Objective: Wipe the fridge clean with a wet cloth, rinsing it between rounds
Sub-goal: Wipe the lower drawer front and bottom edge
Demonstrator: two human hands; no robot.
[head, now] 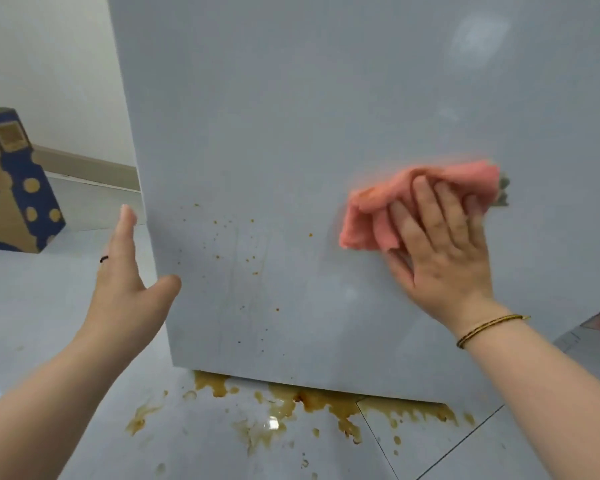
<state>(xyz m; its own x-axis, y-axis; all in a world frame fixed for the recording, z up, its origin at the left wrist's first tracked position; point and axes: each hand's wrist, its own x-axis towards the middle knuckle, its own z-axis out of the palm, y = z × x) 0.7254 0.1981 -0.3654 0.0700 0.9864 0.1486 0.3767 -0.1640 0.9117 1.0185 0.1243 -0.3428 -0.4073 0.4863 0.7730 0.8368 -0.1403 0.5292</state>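
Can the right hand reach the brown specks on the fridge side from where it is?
Probably yes. The right hand presses the cloth on the fridge; the specks lie left of it on the same panel, nothing between.

Crumpled pink cloth (pixel 420 199) flat against the grey fridge (pixel 291 133) front, right of brown spatter.

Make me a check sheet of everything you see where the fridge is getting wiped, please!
Surface: grey fridge front, brown specks low on its left part.
Job's things: pink cloth flat against the fridge.
Clutter: cardboard box on the floor, left.
Hands: right hand presses the cloth; left hand open at the fridge's left edge.
Cables: nothing seen.
Surroundings: brown spill on the tiled floor under the fridge.
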